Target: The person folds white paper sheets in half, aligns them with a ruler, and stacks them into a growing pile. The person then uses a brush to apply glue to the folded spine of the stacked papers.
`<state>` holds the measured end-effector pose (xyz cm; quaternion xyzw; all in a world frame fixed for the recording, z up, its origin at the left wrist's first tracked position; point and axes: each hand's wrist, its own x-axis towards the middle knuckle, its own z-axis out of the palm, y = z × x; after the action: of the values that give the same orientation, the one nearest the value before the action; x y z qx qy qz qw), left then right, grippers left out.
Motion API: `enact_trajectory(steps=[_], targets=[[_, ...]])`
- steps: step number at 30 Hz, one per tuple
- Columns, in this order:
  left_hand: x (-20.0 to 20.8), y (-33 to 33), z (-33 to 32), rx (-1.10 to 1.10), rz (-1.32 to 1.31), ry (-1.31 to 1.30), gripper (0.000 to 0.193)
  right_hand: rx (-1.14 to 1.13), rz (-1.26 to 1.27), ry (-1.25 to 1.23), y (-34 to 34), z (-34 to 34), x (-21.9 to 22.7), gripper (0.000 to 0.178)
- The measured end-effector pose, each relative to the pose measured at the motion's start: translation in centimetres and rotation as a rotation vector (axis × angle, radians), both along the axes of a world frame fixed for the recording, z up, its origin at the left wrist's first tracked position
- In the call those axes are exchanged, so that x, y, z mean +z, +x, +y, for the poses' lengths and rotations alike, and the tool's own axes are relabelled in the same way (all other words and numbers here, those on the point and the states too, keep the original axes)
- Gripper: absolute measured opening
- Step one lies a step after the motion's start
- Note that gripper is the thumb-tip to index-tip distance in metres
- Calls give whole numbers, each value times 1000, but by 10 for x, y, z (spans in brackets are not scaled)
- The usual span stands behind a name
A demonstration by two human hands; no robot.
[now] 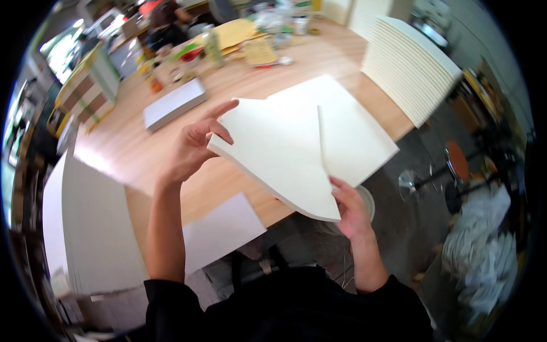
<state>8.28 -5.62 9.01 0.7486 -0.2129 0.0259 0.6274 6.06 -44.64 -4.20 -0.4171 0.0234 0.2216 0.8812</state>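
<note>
A thick white board (273, 148), slightly bowed and tilted, is held up over the table's near edge between my two hands. My left hand (194, 145) grips its left corner, with fingers parted around the edge. At the near right corner my right hand (351, 210) is closed on the board, thumb on the upper face and the other fingers mostly hidden. Behind and partly under the held board, another flat white sheet (362, 131) lies on the table. A separate white sheet (225, 231) rests at the near edge, beside my left forearm.
Tall stacks of white boards stand at the right (407, 68) and left (97, 228). A flat white box (175, 104) lies on the wooden table (233, 85). Bottles (212, 45) and yellow sheets (236, 33) sit farther back. A stool (457, 161) and plastic bags (481, 251) are at the right.
</note>
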Motion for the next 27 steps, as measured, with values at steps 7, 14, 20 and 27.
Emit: enact_trajectory(steps=[7,14,20,27], targets=[[-39,-132,63,661,-237,-443,49,324,-163,1,43,117,20,53],[-154,-204,126,824,687,-543,39,582,-161,-331,73,191,-9,43],[-148,-196,133,859,722,-249,25,583,-301,-601,66,188,-29,25],[-146,-197,133,1004,708,-96,21,509,-396,-612,55,194,-32,26]])
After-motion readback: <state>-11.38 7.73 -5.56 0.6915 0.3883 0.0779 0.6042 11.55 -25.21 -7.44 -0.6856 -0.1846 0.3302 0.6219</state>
